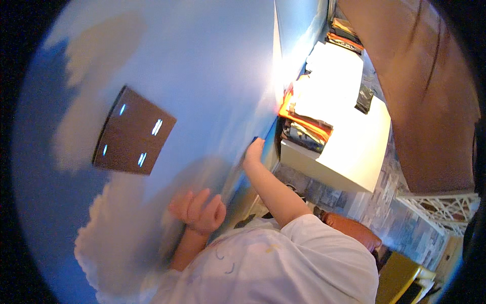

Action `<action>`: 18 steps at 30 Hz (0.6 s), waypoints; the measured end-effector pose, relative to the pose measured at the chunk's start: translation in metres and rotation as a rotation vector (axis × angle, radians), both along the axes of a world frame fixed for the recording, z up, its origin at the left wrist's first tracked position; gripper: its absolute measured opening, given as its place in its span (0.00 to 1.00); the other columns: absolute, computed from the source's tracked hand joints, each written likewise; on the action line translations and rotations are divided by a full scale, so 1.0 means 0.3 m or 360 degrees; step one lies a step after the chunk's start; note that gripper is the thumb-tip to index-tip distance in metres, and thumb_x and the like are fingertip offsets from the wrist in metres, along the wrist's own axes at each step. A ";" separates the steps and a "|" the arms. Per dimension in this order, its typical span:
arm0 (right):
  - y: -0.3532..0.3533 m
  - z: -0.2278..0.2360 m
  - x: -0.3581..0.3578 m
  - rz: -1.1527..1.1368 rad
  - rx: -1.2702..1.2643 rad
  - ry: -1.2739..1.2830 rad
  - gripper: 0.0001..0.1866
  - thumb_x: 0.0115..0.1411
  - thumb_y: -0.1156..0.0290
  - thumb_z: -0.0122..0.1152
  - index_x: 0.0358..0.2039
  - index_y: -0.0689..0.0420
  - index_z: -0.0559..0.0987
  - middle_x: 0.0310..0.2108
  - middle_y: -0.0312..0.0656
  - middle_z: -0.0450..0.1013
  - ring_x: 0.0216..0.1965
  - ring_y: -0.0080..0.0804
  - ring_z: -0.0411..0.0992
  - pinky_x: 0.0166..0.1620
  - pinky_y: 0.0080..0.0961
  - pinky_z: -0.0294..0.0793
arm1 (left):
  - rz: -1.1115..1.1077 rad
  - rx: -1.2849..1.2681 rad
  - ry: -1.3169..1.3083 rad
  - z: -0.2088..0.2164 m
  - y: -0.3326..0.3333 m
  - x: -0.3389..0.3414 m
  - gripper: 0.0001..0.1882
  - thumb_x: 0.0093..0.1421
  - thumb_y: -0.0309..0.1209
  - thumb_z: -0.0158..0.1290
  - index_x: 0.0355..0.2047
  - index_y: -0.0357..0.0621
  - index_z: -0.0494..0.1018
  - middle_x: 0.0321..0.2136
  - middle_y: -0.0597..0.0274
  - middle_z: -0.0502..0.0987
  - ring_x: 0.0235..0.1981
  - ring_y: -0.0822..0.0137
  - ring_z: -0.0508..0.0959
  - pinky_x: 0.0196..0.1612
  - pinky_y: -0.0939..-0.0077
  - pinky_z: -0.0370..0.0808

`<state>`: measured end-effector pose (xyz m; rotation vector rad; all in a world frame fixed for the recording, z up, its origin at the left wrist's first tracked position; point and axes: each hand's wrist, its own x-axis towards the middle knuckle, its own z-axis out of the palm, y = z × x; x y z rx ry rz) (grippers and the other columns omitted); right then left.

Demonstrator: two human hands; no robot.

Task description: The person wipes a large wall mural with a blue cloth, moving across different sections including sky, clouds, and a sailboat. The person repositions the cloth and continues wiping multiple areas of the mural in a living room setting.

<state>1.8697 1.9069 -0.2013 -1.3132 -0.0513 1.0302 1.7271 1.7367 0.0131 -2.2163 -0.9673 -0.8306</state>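
Note:
My left hand (198,211) is raised in front of a blue wall (217,76) painted with clouds. Its fingers are slightly blurred, loosely bent and apart, and nothing shows in them. To the upper left of that hand, a dark square panel (132,133) with several glowing bluish marks is mounted on the wall. My right arm reaches forward along the wall, and my right hand (254,149) is closed near its surface. A small dark blue thing (255,139) shows at its fingertips; I cannot make out its kind.
Right of my right hand stands a white table (357,152) bearing folded clothes (306,133) and a small black packet (364,99). A large brown surface (425,101) fills the right side. Lower right are a brown leather seat (352,230), white lattice (440,210) and a yellow chair (402,278).

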 end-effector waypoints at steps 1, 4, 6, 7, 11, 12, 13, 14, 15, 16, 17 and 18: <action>0.062 0.021 0.045 -0.0009 0.0049 -0.0196 0.31 0.67 0.65 0.35 0.65 0.73 0.51 0.68 0.64 0.44 0.69 0.57 0.43 0.70 0.43 0.39 | 0.0056 0.0051 0.0005 -0.011 0.016 0.012 0.08 0.57 0.43 0.53 0.38 0.66 0.74 0.47 0.69 0.73 0.57 0.57 0.64 0.62 0.44 0.46; 0.081 0.305 0.083 0.0063 0.0284 -0.1095 0.30 0.66 0.68 0.36 0.63 0.74 0.53 0.67 0.64 0.46 0.68 0.59 0.44 0.70 0.45 0.40 | 0.0374 0.0124 -0.0088 -0.060 -0.020 0.011 0.08 0.58 0.43 0.52 0.38 0.64 0.73 0.46 0.66 0.73 0.57 0.55 0.64 0.63 0.43 0.44; 0.055 0.534 0.103 0.0018 0.0716 -0.1539 0.32 0.62 0.66 0.42 0.63 0.74 0.55 0.67 0.64 0.48 0.68 0.62 0.43 0.69 0.50 0.39 | 0.0471 0.0122 -0.0109 -0.063 -0.003 0.058 0.10 0.58 0.43 0.51 0.40 0.62 0.71 0.48 0.63 0.71 0.59 0.53 0.62 0.64 0.41 0.42; 0.014 0.668 0.094 0.0128 0.0796 -0.1774 0.33 0.60 0.64 0.45 0.63 0.71 0.58 0.66 0.63 0.49 0.68 0.61 0.44 0.69 0.50 0.40 | 0.0509 0.0138 -0.0118 -0.049 0.014 0.081 0.11 0.58 0.43 0.51 0.41 0.61 0.70 0.49 0.61 0.70 0.60 0.53 0.62 0.65 0.41 0.41; -0.165 0.794 0.003 0.0464 0.1881 -0.2336 0.36 0.52 0.55 0.55 0.61 0.56 0.66 0.67 0.53 0.53 0.69 0.54 0.46 0.67 0.56 0.38 | 0.0248 0.0188 -0.0283 0.004 0.054 0.142 0.18 0.58 0.41 0.52 0.47 0.55 0.66 0.55 0.53 0.66 0.62 0.47 0.58 0.64 0.34 0.40; -0.169 0.766 -0.018 0.0277 0.2113 -0.2437 0.38 0.50 0.54 0.58 0.62 0.54 0.65 0.68 0.52 0.51 0.70 0.54 0.42 0.67 0.59 0.33 | 0.0248 0.0207 -0.0315 0.018 0.066 0.165 0.18 0.58 0.41 0.52 0.48 0.54 0.66 0.55 0.53 0.65 0.62 0.47 0.58 0.64 0.33 0.39; -0.154 0.748 -0.007 0.0262 0.2185 -0.2451 0.36 0.50 0.53 0.58 0.60 0.52 0.68 0.66 0.49 0.54 0.69 0.52 0.46 0.66 0.59 0.36 | 0.0251 0.0231 -0.0346 0.028 0.074 0.179 0.19 0.58 0.41 0.52 0.48 0.54 0.65 0.56 0.53 0.63 0.63 0.46 0.57 0.65 0.33 0.38; -0.134 0.730 0.008 0.0243 0.2253 -0.2466 0.34 0.50 0.52 0.58 0.58 0.50 0.71 0.65 0.46 0.58 0.67 0.51 0.49 0.65 0.59 0.40 | 0.0242 0.0209 -0.0331 0.037 0.076 0.193 0.19 0.58 0.41 0.52 0.49 0.54 0.65 0.56 0.53 0.63 0.63 0.46 0.56 0.65 0.33 0.38; -0.110 0.712 0.026 0.0220 0.2318 -0.2482 0.32 0.49 0.50 0.58 0.55 0.48 0.74 0.64 0.43 0.61 0.66 0.50 0.53 0.65 0.58 0.43 | 0.0230 0.0187 -0.0315 0.046 0.080 0.207 0.19 0.58 0.41 0.52 0.49 0.54 0.65 0.56 0.53 0.63 0.63 0.46 0.56 0.65 0.33 0.38; -0.080 0.675 0.047 0.0263 0.2203 -0.2414 0.33 0.50 0.50 0.58 0.56 0.49 0.73 0.65 0.44 0.59 0.67 0.51 0.51 0.65 0.58 0.42 | 0.0221 0.0168 -0.0304 0.040 0.087 0.216 0.20 0.58 0.41 0.52 0.49 0.54 0.65 0.57 0.53 0.63 0.63 0.46 0.56 0.65 0.33 0.37; -0.048 0.639 0.082 0.0298 0.2079 -0.2336 0.34 0.50 0.50 0.58 0.57 0.49 0.72 0.66 0.45 0.57 0.68 0.51 0.49 0.65 0.58 0.41 | 0.0260 0.0127 -0.0281 0.035 0.093 0.228 0.20 0.57 0.40 0.52 0.49 0.55 0.65 0.56 0.53 0.63 0.63 0.46 0.56 0.65 0.33 0.38; -0.015 0.604 0.118 0.0333 0.1955 -0.2257 0.35 0.50 0.50 0.58 0.58 0.50 0.71 0.67 0.46 0.56 0.69 0.51 0.47 0.66 0.58 0.40 | 0.0299 0.0086 -0.0257 0.026 0.100 0.242 0.20 0.57 0.40 0.53 0.49 0.55 0.65 0.56 0.53 0.63 0.63 0.46 0.55 0.65 0.33 0.38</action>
